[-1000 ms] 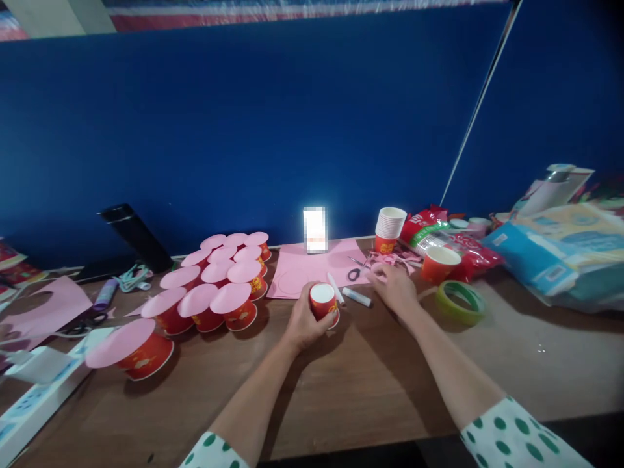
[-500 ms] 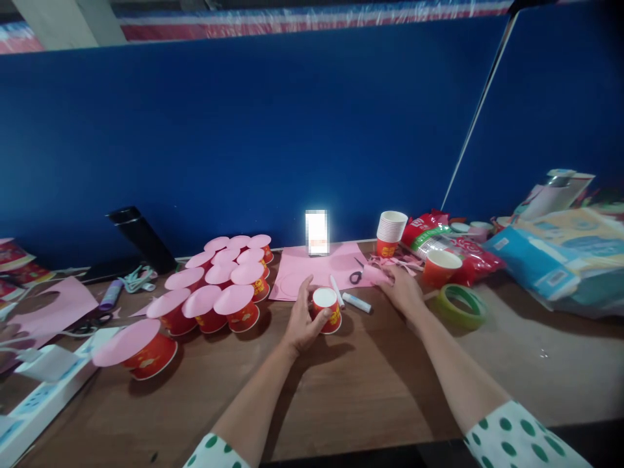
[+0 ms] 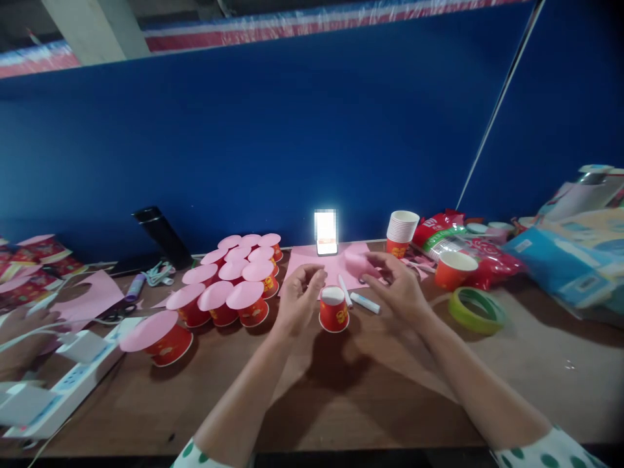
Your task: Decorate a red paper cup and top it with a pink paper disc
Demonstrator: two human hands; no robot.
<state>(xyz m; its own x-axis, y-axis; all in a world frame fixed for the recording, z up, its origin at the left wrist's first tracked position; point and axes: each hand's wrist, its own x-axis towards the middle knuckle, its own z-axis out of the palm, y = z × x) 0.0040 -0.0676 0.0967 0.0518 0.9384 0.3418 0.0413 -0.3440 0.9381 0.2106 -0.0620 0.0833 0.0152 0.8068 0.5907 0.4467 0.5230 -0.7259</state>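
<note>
An upside-down red paper cup (image 3: 334, 317) with a pale top stands in front of me. My left hand (image 3: 299, 296) hovers at the cup's left side, off it, fingers loosely curled and nothing visible in them. Between the thumb and fingers of my right hand (image 3: 396, 283) is a piece of pink paper (image 3: 359, 264), blurred by motion, above a larger pink sheet (image 3: 302, 266). A white marker (image 3: 345, 290) and a white glue stick (image 3: 364, 303) lie behind the cup. Scissors under my right hand are mostly hidden.
Several red cups topped with pink paper discs (image 3: 244, 294) stand left. A lit phone (image 3: 326, 233) leans at the back. On the right are stacked cups (image 3: 402, 226), an upright cup (image 3: 455, 269) and green tape (image 3: 476, 311). Another person's hand (image 3: 22, 335) is by the power strip (image 3: 73, 380).
My left hand has let go of the cup and risen slightly. My right hand has lifted the pink paper piece and brought it left towards the cup. The view has shifted slightly left.
</note>
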